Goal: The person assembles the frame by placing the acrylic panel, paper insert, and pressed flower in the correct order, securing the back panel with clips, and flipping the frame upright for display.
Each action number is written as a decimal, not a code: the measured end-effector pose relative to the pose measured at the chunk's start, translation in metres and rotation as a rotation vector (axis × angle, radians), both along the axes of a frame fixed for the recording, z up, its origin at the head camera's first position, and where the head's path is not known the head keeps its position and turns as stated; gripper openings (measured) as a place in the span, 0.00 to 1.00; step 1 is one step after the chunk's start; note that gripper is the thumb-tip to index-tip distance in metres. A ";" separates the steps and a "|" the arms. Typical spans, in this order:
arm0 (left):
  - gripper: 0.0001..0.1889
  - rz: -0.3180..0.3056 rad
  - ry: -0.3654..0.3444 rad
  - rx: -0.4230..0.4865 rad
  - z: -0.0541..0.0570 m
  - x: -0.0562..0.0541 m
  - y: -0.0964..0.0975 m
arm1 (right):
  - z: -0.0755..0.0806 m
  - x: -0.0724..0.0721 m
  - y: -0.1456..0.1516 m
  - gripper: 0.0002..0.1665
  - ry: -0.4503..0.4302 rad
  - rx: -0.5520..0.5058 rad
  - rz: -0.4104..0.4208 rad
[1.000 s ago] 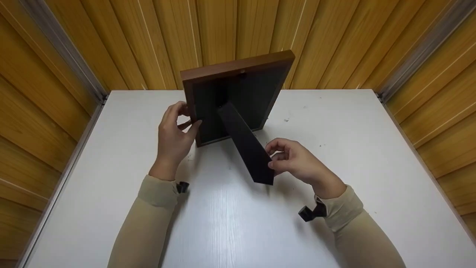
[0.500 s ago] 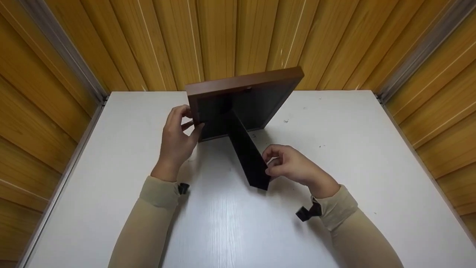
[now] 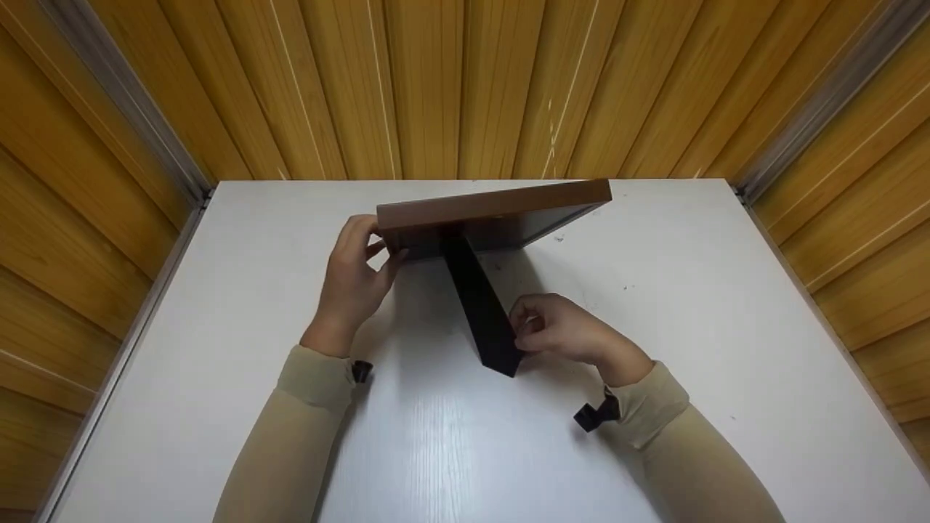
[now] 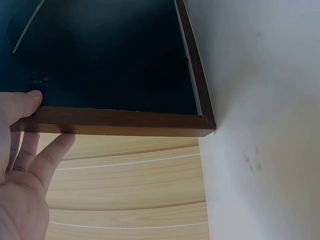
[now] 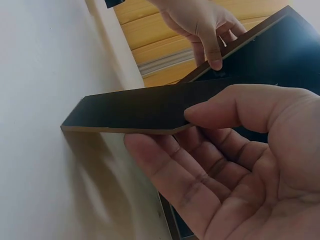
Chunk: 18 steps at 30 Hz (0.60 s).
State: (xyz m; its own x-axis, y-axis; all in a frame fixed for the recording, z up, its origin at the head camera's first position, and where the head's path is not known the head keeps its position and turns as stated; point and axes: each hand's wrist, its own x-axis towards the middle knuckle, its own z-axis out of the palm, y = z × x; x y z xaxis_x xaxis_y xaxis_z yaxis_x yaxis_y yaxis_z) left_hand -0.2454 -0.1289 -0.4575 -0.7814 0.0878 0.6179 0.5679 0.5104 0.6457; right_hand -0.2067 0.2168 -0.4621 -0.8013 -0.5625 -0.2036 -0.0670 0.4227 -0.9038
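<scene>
A picture frame (image 3: 494,211) with a brown wooden edge and a black back stands on the white table, its back facing me. My left hand (image 3: 357,272) grips its left side, with the thumb (image 4: 31,100) on the back and the other fingers on the outer edge. From the back a black easel leg (image 3: 479,309) slants down toward me. Near its lower end my right hand (image 3: 563,330) pinches the leg's edge between thumb and fingers. The right wrist view shows the leg's tip (image 5: 75,115) right at the table surface. The frame's front is hidden.
The white table (image 3: 218,407) extends around the frame, with small dark marks on its surface. Wood-panelled walls (image 3: 465,87) rise behind and at both sides, with grey metal strips (image 3: 134,109) in the corners. Black wrist cameras (image 3: 596,415) sit at the sleeve cuffs.
The frame's top has tilted down toward me, so less of its back shows. The leg's lower end has come slightly nearer and left. Both hands have moved along, keeping their hold.
</scene>
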 end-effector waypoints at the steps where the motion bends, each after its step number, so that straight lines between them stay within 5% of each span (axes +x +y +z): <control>1: 0.25 0.002 0.002 -0.002 0.000 0.000 0.000 | 0.000 0.000 0.000 0.11 0.000 -0.001 0.001; 6: 0.25 0.003 -0.001 0.010 0.000 0.001 -0.001 | 0.011 0.000 0.004 0.11 0.001 -0.096 -0.102; 11: 0.25 0.002 0.000 0.037 0.001 0.002 -0.005 | 0.055 0.006 0.008 0.03 0.086 -0.484 -0.510; 13: 0.25 0.005 -0.002 0.045 0.000 0.002 -0.007 | 0.077 0.008 0.009 0.05 0.150 -0.605 -0.612; 18: 0.26 -0.010 -0.025 0.080 -0.001 0.003 -0.012 | 0.120 0.008 0.013 0.14 0.219 -0.658 -0.603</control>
State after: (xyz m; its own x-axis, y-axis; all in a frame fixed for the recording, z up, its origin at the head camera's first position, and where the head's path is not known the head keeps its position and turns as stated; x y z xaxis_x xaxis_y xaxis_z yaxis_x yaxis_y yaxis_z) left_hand -0.2423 -0.1411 -0.4581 -0.7960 0.0467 0.6034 0.5557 0.4516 0.6981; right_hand -0.1991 0.2295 -0.3425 -0.9795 0.0147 0.2007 -0.2006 -0.1539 -0.9675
